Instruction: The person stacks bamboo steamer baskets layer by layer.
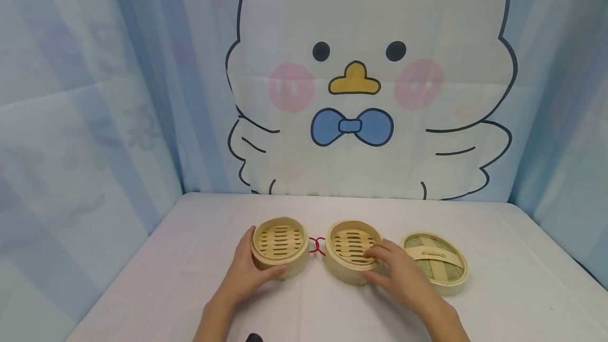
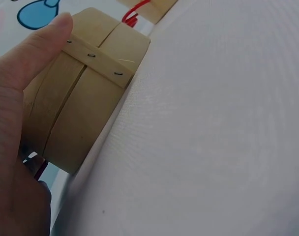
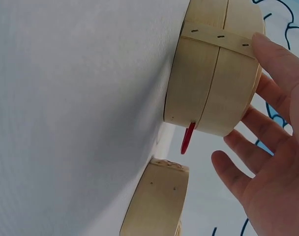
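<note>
Bamboo L basket [image 1: 281, 241] sits upright on the counter [image 1: 142, 289], betw. its L edge & the R basket [image 1: 351, 246]; red loops [image 1: 317, 245] fill the small gap. Both round, no long axis; pair runs approx. parallel w/ the far edge. Each lies inward of its nearer hand: L hand [image 1: 245, 273] has fingers spread to basket width, curled round it; R hand [image 1: 404, 277] pinches R basket's near-R rim. Lid [image 1: 429, 254] lies R-edge side.

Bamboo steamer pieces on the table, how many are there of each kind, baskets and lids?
Baskets: 2
Lid: 1
Total: 3
</note>
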`<state>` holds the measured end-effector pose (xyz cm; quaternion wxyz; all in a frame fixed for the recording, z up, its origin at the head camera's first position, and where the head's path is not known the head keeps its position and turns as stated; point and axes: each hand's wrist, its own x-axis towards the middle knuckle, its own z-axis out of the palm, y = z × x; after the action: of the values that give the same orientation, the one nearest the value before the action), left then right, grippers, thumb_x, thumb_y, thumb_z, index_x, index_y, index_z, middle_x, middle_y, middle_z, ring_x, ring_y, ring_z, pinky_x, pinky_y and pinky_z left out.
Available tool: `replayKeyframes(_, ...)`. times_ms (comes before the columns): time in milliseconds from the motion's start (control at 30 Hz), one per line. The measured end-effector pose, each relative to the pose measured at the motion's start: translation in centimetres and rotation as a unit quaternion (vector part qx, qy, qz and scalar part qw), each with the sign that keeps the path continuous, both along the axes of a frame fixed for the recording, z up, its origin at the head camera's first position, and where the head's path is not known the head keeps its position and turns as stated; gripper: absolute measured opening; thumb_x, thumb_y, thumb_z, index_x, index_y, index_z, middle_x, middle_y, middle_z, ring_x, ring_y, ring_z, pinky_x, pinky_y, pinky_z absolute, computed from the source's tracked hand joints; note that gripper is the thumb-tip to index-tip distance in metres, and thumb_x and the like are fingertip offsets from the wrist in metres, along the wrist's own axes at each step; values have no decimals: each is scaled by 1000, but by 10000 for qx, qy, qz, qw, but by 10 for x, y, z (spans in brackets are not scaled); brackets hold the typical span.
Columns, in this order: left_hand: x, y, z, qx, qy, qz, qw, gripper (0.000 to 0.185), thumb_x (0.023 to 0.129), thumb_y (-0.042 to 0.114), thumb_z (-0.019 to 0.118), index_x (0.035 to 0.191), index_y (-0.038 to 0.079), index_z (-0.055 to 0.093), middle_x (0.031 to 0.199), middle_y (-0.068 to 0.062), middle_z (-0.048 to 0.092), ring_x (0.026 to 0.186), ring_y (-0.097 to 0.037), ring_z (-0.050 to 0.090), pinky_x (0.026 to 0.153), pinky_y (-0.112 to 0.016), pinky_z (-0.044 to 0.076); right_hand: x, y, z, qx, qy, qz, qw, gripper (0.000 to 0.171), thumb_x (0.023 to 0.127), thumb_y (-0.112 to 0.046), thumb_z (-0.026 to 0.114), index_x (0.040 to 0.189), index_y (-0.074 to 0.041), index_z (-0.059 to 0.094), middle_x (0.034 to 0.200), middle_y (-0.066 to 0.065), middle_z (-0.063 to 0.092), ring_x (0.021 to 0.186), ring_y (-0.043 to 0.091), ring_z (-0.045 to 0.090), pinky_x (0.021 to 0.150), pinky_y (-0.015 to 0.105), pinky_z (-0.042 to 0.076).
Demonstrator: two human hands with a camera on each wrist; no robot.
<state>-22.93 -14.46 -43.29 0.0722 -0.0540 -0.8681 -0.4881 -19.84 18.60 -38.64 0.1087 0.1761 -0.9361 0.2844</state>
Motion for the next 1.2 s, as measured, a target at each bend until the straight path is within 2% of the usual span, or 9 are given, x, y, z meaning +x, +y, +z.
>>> replayKeyframes(100, -1, 0, -1, 98, -1, 4, 10000, 124, 71, 42, 92, 158, -2, 16, 161, -26, 21, 148, -43, 19, 117, -59, 18, 0, 1, 1, -132, 20, 61, 9999, 25, 83, -22, 84, 105, -18, 72, 114, -5, 63, 111, 25, 61, 97, 48, 49)
replayKeyframes(200, 0, 0, -1, 135, -16, 10, 9999, 124, 70, 42, 92, 158, -1, 16, 161, -26, 21, 148, -43, 19, 117, -59, 19, 0, 3, 1, -167, 9, 72, 9998, 23, 83, -21, 85, 101, -19, 71, 110, -8, 62, 106, 21, 61, 94, 47, 51)
replayKeyframes(600, -1, -1, -2, 307, 5, 13, 9995, 124, 70, 38, 94, 158, -3, 15, 161, -26, 21, 148, -43, 19, 117, -59, 18, -2, 2, -3, -77, 278, 19, 9996, 23, 80, -18, 87, 94, -22, 69, 105, -11, 59, 105, 20, 62, 93, 46, 52)
replayKeyframes(933, -2, -2, -4, 344, 88, 32, 9994, 124, 70, 36, 94, 157, -4, 16, 160, -27, 23, 148, -43, 20, 117, -59, 17, -4, 0, -6, -229, 495, 37, 9985, 27, 77, -13, 89, 90, -23, 67, 101, -14, 57, 93, 11, 59, 82, 38, 54)
replayKeyframes(1200, -3, -2, -6, 406, 101, 24, 9991, 125, 70, 36, 94, 157, -4, 15, 160, -27, 23, 147, -43, 21, 117, -59, 18, -3, -2, -7, -581, 682, 117, 9959, 29, 76, -7, 89, 89, -24, 68, 100, -15, 59, 97, 13, 62, 82, 39, 55)
